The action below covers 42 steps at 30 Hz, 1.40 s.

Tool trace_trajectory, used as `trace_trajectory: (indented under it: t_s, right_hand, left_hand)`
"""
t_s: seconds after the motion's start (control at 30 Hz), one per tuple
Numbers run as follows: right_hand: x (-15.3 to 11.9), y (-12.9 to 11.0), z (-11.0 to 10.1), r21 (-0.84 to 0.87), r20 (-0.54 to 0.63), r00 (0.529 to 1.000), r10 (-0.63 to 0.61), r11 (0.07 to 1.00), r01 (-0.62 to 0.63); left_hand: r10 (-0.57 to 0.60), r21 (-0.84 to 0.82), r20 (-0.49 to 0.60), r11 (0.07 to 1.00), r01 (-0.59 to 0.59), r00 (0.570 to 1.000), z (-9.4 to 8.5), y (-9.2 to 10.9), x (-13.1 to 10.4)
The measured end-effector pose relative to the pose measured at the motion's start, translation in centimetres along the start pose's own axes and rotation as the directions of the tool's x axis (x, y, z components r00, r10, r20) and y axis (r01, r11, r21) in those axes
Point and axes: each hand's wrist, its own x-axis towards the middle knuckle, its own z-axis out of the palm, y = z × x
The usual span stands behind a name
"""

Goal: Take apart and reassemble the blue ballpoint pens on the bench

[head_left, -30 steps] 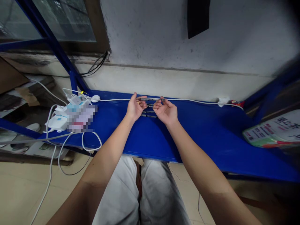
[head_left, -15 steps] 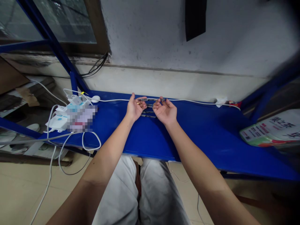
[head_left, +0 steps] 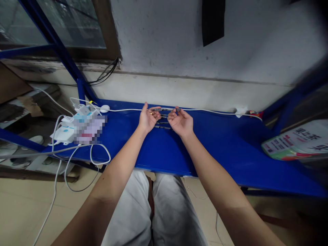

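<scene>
Near the back of the blue table [head_left: 164,150], a thin dark pen-like object [head_left: 165,109] spans the gap between my hands. My left hand [head_left: 148,119], palm up with a ring on one finger, has its fingers closed on the object's left end. The right end is between the fingertips of my right hand [head_left: 181,121], which is also palm up. Several similar thin objects lie on the table below it, between the hands; one is a dark pen-like object [head_left: 163,127]. Their exact kind is too small to tell.
White power strips [head_left: 66,131] with tangled cables are at the left. A white cable [head_left: 210,110] runs along the table's back edge to a white crumpled item [head_left: 241,111]. A large printed package [head_left: 294,141] stands at the right. Blue frame posts rise at both sides.
Both hands keep nearly the same place and hold. The fingers of my right hand have shifted very slightly around the pen-like object.
</scene>
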Motion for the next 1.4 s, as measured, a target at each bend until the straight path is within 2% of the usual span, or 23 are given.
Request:
trace_trajectory:
  t_s: [0.17, 0.37, 0.53, 0.73, 0.83, 0.93, 1.0, 1.17, 1.4]
  right_hand:
    - [-0.1, -0.1, 0.3, 0.119, 0.001, 0.999, 0.041, 0.992, -0.041]
    - [-0.1, -0.2, 0.0, 0.061, -0.014, 0.999, 0.030, 0.998, -0.030]
    - [0.3, -0.2, -0.5, -0.170, -0.020, 0.999, -0.032, 0.985, 0.028]
    - [0.9, -0.5, -0.9, -0.462, -0.045, 0.996, -0.077, 0.885, 0.047]
    - [1.3, -0.1, -1.6, -0.596, -0.050, 0.986, -0.160, 0.797, 0.099]
    - [2.0, 0.3, -2.6, -0.731, -0.050, 0.967, -0.250, 0.669, 0.135]
    - [2.6, 0.5, -3.4, -0.772, -0.045, 0.963, -0.266, 0.621, 0.135]
    - [4.0, 0.8, -4.9, -0.853, 0.017, 0.947, -0.322, 0.489, 0.181]
    - [5.6, 1.2, -5.8, -0.890, 0.055, 0.925, -0.376, 0.401, 0.216]
  left_hand:
    - [-0.009, -0.047, 0.023, 0.999, 0.010, 1.000, -0.1, -0.1, 0.1]
    - [-0.017, -0.007, 0.007, 1.000, 0.017, 1.000, -0.1, -0.1, 0.1]
    - [0.018, 0.077, 0.005, 0.997, -0.018, 1.000, -0.2, -0.1, 0.2]
    - [0.102, 0.229, -0.020, 0.969, -0.095, 0.995, -0.7, 0.1, 0.3]
    - [0.201, 0.393, -0.055, 0.905, -0.164, 0.978, -1.2, 0.2, 0.5]
    - [0.293, 0.575, -0.071, 0.793, -0.201, 0.953, -2.2, 0.1, 1.1]
    - [0.337, 0.659, -0.050, 0.718, -0.222, 0.940, -2.9, -0.1, 1.7]
    - [0.434, 0.769, 0.033, 0.565, -0.300, 0.900, -4.0, -0.4, 2.8]
    - [0.488, 0.847, 0.135, 0.395, -0.356, 0.862, -4.6, -0.2, 3.5]
